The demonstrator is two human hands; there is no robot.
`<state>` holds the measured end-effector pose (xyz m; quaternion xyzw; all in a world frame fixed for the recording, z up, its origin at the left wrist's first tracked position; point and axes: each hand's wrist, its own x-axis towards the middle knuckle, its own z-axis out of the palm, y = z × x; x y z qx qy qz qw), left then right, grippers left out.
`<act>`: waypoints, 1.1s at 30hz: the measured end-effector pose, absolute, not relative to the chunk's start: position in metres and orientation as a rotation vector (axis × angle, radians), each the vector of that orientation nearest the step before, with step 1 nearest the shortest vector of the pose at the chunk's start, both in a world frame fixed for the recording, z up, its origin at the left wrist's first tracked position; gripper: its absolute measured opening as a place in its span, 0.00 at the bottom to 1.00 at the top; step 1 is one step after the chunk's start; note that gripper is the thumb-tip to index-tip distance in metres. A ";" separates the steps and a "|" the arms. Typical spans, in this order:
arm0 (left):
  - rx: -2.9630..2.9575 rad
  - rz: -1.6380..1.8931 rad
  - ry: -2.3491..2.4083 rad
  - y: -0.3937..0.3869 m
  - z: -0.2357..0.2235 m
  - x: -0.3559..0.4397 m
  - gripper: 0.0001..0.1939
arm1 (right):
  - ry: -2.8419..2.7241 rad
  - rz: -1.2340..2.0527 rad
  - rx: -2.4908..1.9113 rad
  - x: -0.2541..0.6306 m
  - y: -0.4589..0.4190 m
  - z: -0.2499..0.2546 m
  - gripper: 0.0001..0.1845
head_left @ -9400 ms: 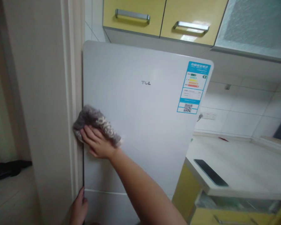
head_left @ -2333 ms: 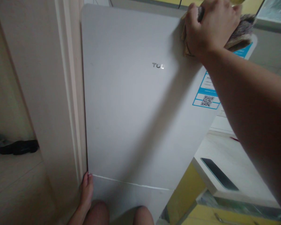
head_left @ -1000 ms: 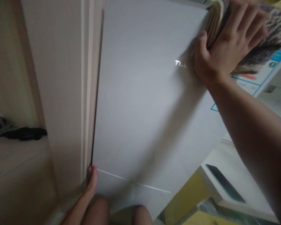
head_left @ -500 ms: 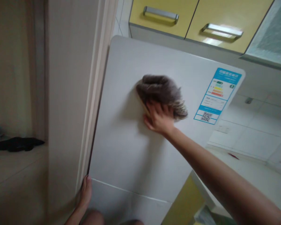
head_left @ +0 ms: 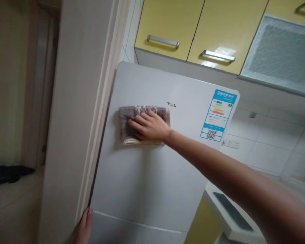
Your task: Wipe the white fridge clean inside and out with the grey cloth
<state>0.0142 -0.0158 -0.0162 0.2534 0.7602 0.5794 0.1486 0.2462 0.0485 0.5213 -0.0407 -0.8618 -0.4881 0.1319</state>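
Note:
My right hand [head_left: 151, 127] presses a folded grey-brown towel [head_left: 127, 123] flat against the white refrigerator door [head_left: 173, 166], its fingers spread over the cloth. Part of the towel carries a pale pattern, and a cream edge shows along the bottom. Dark TCL lettering [head_left: 171, 105] stands just right of the towel. At the lower left, my left hand [head_left: 84, 225] rests with fingers stretched upward by the refrigerator's left edge, beside the door frame; it holds nothing that I can see, and much of it is cut off.
A blue and white energy label [head_left: 217, 115] sticks on the door's right side. Yellow wall cabinets [head_left: 167, 23] with metal handles hang above. A pale door frame [head_left: 78, 101] borders the left. To the right is a white counter [head_left: 226, 217]. A black item [head_left: 8, 174] lies on the floor.
My right hand has moved left across the door, and the bunched towel now lies flatter. The lettering has come into sight. The view has tilted upward, showing more of the cabinets.

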 end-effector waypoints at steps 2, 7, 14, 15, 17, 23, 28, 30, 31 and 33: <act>0.709 1.679 2.150 -0.014 -0.019 0.016 0.29 | -2.384 -1.459 -0.159 0.235 0.052 0.544 0.28; 0.644 1.689 2.183 -0.017 -0.019 0.039 0.32 | -2.206 -1.268 -0.312 0.212 0.060 0.511 0.28; 1.542 2.272 2.024 -0.034 0.198 0.111 0.36 | -2.534 -1.316 0.160 0.202 0.061 0.469 0.27; 1.664 2.285 2.053 -0.030 0.236 0.115 0.40 | -2.572 -1.336 0.217 0.206 0.061 0.476 0.27; 1.910 2.184 2.079 -0.015 0.298 0.115 0.48 | -2.600 -1.399 0.298 0.219 0.061 0.498 0.26; 2.092 2.163 2.274 0.026 0.377 0.086 0.54 | -2.056 -1.394 -0.288 0.345 0.072 0.608 0.28; 2.196 2.109 2.266 0.030 0.458 0.063 0.61 | -1.656 -1.174 -0.871 0.474 0.089 0.657 0.47; 2.236 2.122 2.229 0.031 0.500 0.057 0.61 | -1.669 -1.102 -0.948 0.494 0.095 0.657 0.47; 2.241 2.145 2.227 0.032 0.521 0.056 0.62 | -1.663 -1.080 -0.964 0.497 0.098 0.654 0.45; 2.284 2.182 2.288 0.034 0.561 0.055 0.60 | -1.599 -1.074 -0.978 0.493 0.102 0.647 0.41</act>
